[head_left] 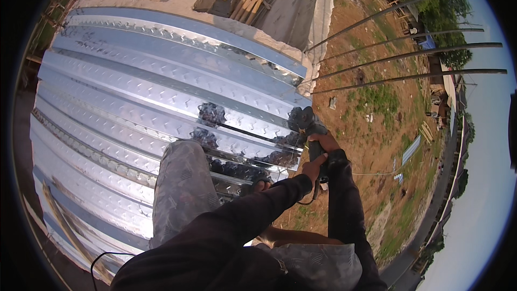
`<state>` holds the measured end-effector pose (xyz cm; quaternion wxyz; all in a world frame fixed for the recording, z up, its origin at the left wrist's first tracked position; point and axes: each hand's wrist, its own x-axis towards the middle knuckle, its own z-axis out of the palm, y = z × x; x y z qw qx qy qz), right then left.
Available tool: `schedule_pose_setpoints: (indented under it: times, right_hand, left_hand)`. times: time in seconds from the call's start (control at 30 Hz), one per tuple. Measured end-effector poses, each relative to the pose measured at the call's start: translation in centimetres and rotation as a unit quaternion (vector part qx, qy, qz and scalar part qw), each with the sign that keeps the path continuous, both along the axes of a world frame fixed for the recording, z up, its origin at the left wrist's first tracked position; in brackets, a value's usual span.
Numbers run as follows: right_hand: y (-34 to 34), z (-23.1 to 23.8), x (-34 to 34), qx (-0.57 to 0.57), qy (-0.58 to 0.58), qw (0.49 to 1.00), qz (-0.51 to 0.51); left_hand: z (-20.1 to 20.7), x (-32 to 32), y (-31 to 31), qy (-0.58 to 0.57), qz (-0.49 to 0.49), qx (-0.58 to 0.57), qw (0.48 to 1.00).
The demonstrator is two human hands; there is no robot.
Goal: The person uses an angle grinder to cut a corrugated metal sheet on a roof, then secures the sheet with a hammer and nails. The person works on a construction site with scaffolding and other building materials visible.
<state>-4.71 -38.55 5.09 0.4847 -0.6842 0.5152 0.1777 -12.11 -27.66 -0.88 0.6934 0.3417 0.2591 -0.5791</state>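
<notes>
Our sleeves [237,210] lead to left hand [311,170] and right hand [326,141], both closed round the grinder [315,151] at the edge of the sheets [118,94], long axis running away from us, head leaning left.

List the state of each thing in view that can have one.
Silver ribbed metal sheets: laid out, with dark patches.
Dark handheld power tool: held at the sheets' edge; on or off, can't tell.
Left hand: closed on the tool.
Right hand: closed on the tool, ahead of the left.
Long dark rods: jutting out, spread apart.
Brown wooden strips: lying close together.
Thin black cable: curved.
</notes>
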Motion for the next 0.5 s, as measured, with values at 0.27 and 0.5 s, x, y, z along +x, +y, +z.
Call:
schedule_pose_setpoints:
  times: [0.27, 0.5]
  right_hand:
    - [-0.5, -0.3, -0.7, -0.03, 0.02, 0.999, -0.009]
    - [-0.1, -0.3, 0.2, -0.001, 0.005, 0.999, 0.045]
  left_hand:
    - [1.2, 0.3, 0.2, 0.016, -0.023, -0.002, 1.0]
    - [0.7, 0.0, 0.4, -0.006, 0.023, -0.016, 1.0]
